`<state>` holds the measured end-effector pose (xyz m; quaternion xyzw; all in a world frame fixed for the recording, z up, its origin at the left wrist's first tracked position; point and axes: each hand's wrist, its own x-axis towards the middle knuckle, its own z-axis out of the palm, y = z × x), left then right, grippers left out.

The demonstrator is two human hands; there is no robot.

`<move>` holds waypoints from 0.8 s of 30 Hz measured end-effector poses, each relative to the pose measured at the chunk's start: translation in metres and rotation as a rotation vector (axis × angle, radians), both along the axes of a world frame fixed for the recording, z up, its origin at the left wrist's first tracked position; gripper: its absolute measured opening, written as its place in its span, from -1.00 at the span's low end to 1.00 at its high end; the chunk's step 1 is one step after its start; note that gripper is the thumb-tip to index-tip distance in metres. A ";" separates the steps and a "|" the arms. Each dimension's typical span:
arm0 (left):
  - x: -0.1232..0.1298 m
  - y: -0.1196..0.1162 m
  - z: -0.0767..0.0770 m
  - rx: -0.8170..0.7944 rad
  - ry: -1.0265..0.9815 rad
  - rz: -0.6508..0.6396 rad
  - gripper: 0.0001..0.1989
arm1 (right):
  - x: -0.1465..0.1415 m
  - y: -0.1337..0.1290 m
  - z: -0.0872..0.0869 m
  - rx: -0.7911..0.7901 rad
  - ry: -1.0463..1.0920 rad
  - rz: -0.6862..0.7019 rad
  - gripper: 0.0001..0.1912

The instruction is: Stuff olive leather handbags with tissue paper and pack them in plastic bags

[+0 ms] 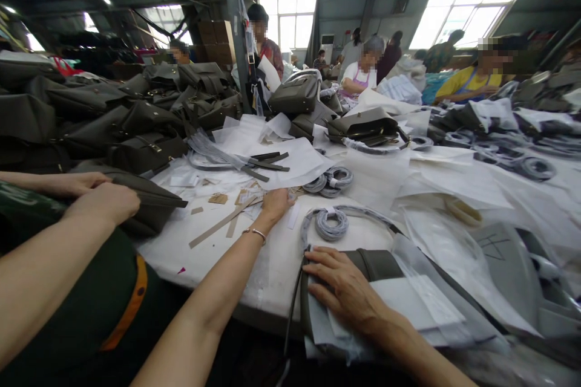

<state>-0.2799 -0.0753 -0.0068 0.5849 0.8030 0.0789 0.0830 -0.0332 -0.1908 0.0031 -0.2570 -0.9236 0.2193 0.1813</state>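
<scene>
Smooth leather-look bag, matt paper sheet, shiny metal bracelet

The head camera looks forward and down over a table. The right hand is near, windows far off.

The right hand rests flat on a dark bag. Beyond that bag lies a wrapped coil; left of it, the left hand meets paper scraps; farther left, a co-worker's hands hold another bag.
</scene>
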 end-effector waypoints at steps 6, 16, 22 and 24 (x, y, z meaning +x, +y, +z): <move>-0.004 0.003 -0.001 -0.045 -0.061 0.016 -0.56 | 0.000 0.001 -0.001 -0.003 0.010 -0.001 -0.70; -0.016 -0.004 0.011 -0.035 -0.397 0.001 -0.67 | -0.001 -0.001 -0.003 -0.003 0.028 -0.013 -0.71; -0.035 -0.054 0.030 0.091 -0.806 -0.156 -0.69 | 0.001 0.007 0.003 -0.019 0.188 -0.050 -0.72; -0.037 -0.074 0.041 0.114 -0.947 -0.216 -0.67 | 0.000 0.015 0.015 -0.066 0.309 -0.111 -0.74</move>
